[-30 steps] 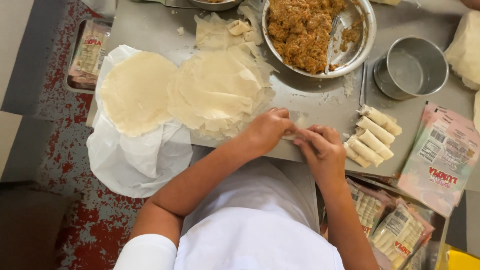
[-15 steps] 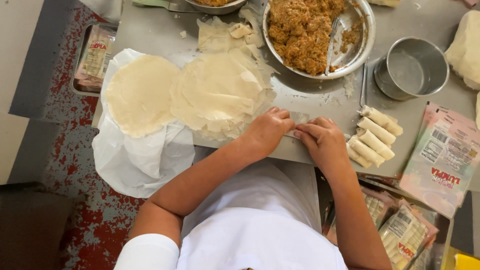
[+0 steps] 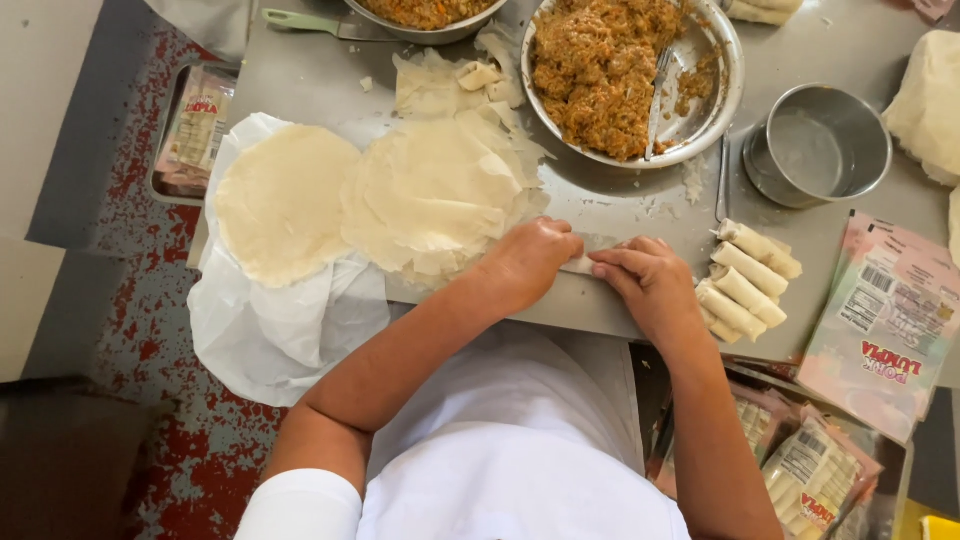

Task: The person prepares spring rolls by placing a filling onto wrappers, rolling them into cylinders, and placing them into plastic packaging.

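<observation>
Roll [image 3: 583, 264] on steel table [image 3: 620, 205], near front edge, pinned between both hands. Long axis left-right, parallel to table edge. Mostly hidden; only short middle section visible in gap between hands. Left hand [image 3: 530, 258] curled over left end, fingers closed down on roll. Right hand [image 3: 650, 285] flat over right end, fingers pressing down, equally near. Relative to roll: wrapper stack [image 3: 440, 190] just left and behind; filling bowl [image 3: 625, 75] directly behind; steel cup [image 3: 820, 145] behind and right; finished rolls [image 3: 745, 280] just right, beside right hand; packets [image 3: 885, 320] farther right.
</observation>
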